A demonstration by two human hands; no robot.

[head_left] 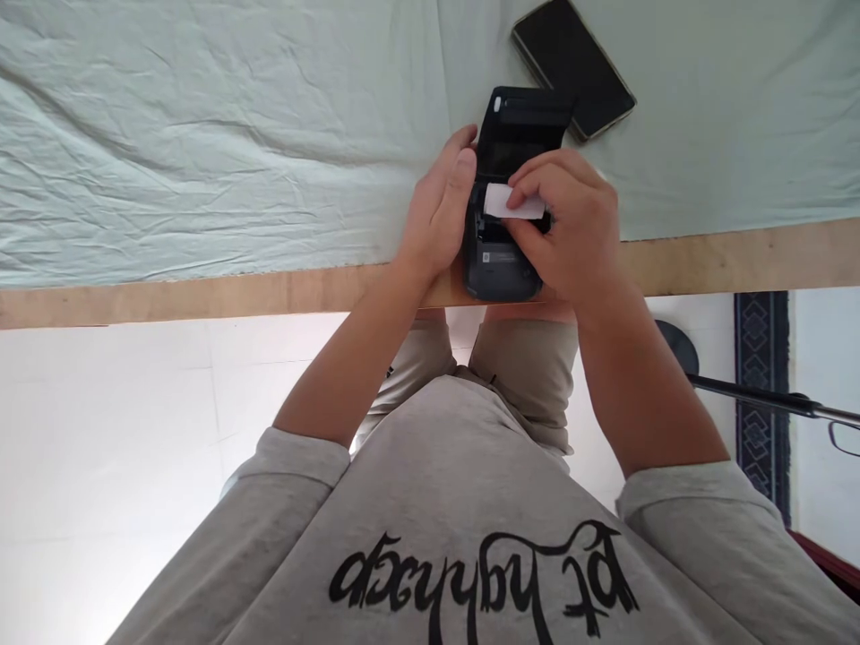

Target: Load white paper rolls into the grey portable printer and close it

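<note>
A black handheld device (501,276) lies at the table's front edge with its lid (520,125) raised, pointing away from me. Inside its compartment, or just over it, is a white paper roll (497,201). The thumb and fingers of my right hand (574,219) are closed on the roll from the right side. My left hand (440,206) rests along the device's left side, its fingers wrapped against the casing and lid; part of them is hidden behind the device.
A dark phone-like object (574,67) lies just beyond the lid. Pale green cloth (269,134) covers the table, with a bare wooden front edge (739,260). A black stand pole (752,392) and a patterned dark strip (762,358) are at the lower right.
</note>
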